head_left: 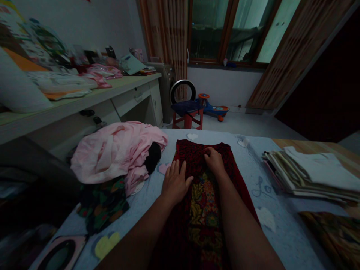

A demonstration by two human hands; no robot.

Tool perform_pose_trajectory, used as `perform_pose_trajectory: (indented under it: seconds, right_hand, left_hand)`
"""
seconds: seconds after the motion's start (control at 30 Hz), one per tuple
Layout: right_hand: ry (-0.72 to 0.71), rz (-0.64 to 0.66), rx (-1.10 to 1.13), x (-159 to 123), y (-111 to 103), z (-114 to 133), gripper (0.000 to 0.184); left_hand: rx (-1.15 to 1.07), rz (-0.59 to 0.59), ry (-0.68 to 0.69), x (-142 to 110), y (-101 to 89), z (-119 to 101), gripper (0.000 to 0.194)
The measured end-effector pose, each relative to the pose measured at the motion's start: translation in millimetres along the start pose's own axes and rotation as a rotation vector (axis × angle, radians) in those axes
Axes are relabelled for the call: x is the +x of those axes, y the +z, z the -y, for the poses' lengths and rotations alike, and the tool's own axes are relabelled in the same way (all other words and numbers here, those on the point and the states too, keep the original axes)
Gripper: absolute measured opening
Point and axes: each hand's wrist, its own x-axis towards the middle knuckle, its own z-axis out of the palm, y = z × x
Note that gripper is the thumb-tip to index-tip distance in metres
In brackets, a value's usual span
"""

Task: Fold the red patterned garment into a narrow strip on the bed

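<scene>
A dark red patterned garment [206, 217] with a yellow and orange floral panel lies stretched out on the bed, its curved edge at the far end. My left hand [174, 182] rests flat on its left side, fingers spread and thumb out. Near the garment's far right part, my right hand [214, 160] has its fingers bent together on the cloth, pinching it. My forearms cover part of the garment's near half.
A heap of pink cloth [112, 150] and a dark green patterned cloth [105, 202] lie on the left. Folded clothes [315, 170] are stacked on the right, near a brown patterned cloth [334, 232]. Beyond the light blue bedcover [261, 157] stands a red stool [188, 119].
</scene>
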Motion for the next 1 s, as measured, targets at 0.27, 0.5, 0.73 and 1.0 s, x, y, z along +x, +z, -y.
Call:
perform_pose_trajectory:
  seconds: [0.27,0.5,0.73,1.0]
  right_hand:
    - [-0.001,-0.050,-0.270,-10.1,-2.1,13.9,0.028]
    - [-0.091,0.031,-0.266,5.6,4.2,51.5,0.024]
    - [-0.221,0.211,-0.207,51.8,33.7,97.6,0.025]
    - [-0.172,0.213,-0.218,77.9,62.0,113.8,0.024]
  left_hand:
    - [-0.084,-0.093,-0.033,9.6,-4.8,9.2,0.047]
    - [-0.077,-0.123,-0.059,12.2,-9.2,18.8,0.034]
    - [-0.076,-0.128,-0.195,20.1,-21.4,29.4,0.029]
    - [-0.125,-0.065,-0.244,29.6,-18.0,39.1,0.027]
